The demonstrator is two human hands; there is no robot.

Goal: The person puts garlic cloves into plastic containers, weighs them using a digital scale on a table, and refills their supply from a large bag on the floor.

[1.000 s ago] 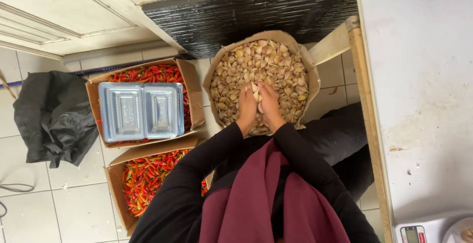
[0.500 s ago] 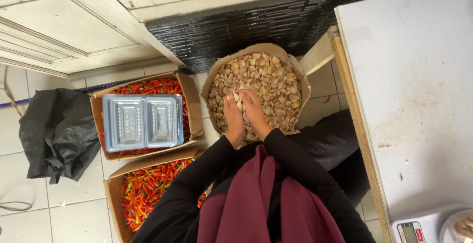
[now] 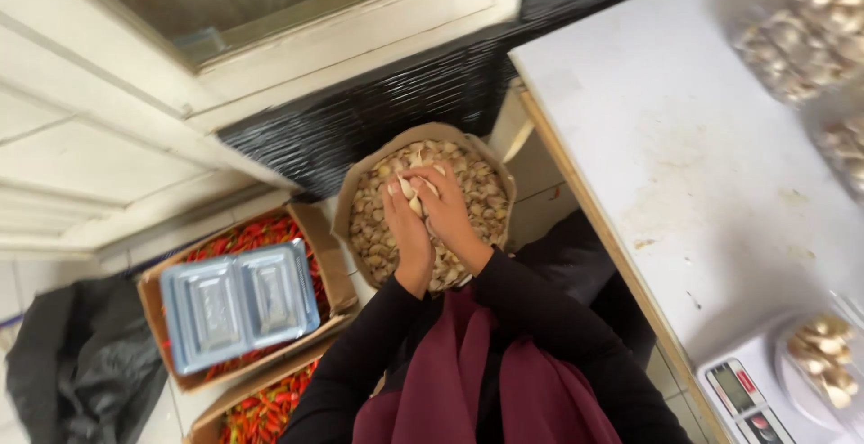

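Note:
A brown paper sack full of garlic cloves stands on the floor below me. My left hand and my right hand are cupped together over the sack, holding a scoop of garlic cloves between them. Both arms wear black sleeves, and a maroon scarf hangs down in front of me.
Two cardboard boxes of red chillies sit at the left, with clear plastic trays on the upper one. A black bag lies far left. A white table at the right carries a scale with garlic and bagged garlic.
The hands have risen from the pile with garlic cupped between them. The camera has swung right and closer, bringing the white table, the scale and the bags of garlic into view.

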